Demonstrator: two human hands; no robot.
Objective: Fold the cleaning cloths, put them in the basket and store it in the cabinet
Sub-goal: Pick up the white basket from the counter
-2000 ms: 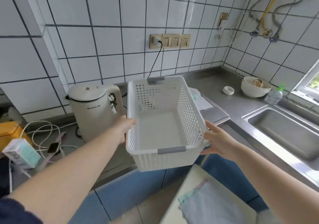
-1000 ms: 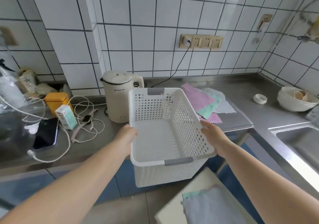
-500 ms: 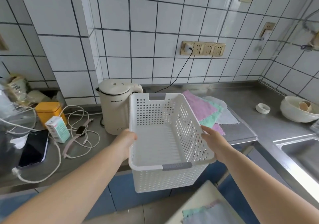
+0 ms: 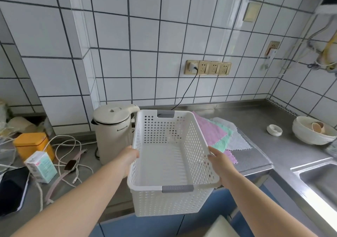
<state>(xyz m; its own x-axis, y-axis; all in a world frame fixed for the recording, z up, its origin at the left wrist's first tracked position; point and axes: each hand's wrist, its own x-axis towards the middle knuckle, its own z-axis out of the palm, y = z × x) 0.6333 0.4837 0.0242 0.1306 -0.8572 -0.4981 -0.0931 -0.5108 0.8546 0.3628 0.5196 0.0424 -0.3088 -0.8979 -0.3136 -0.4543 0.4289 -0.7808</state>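
Note:
An empty white perforated basket [image 4: 196,145] with grey handle grips hangs in the air over the front edge of the steel counter. My left hand [image 4: 128,157] grips its left rim and my right hand [image 4: 219,162] grips its right rim. Just behind and to the right of the basket, a pile of cleaning cloths lies flat on the counter: a pink cloth [image 4: 209,131] on top, a green cloth [image 4: 225,138] under it and a pale grey cloth [image 4: 237,140] beneath. The basket hides the pile's left part.
A cream electric kettle [image 4: 112,134] stands left of the basket, its cord plugged into the wall sockets [image 4: 208,67]. Cables, a watch, a phone, a small carton [image 4: 41,166] and an orange box lie at left. A white bowl [image 4: 312,132], a lid and the sink [image 4: 321,180] are at right.
The basket, held by both hands, has moved up and forward toward the counter beside the kettle. The view has shifted, bringing the cloth pile into sight.

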